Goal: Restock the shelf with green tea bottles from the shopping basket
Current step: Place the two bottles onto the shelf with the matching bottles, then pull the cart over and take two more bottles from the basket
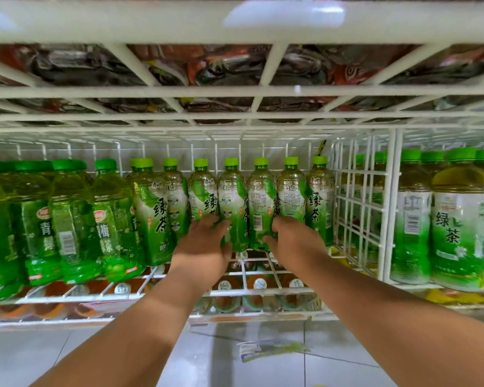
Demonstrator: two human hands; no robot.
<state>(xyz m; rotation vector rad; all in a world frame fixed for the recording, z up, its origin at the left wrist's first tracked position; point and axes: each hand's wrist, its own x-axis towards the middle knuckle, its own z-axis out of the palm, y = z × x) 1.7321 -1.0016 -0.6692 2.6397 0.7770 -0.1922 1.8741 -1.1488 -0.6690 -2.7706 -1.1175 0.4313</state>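
A row of green tea bottles with light-green caps stands on the white wire shelf (257,292). My left hand (204,244) wraps around the lower part of one green tea bottle (231,202) in the middle of the row. My right hand (294,238) grips the neighbouring green tea bottle (260,202) from its right side. Both bottles are upright and touch each other on the shelf. The shopping basket is out of view.
Darker green plum-tea bottles (73,219) fill the shelf's left side. A white wire divider (361,202) separates larger green tea bottles (458,219) at the right. A wire shelf (235,90) with packets hangs close overhead. Bottle caps show on a lower shelf; grey floor tiles lie below.
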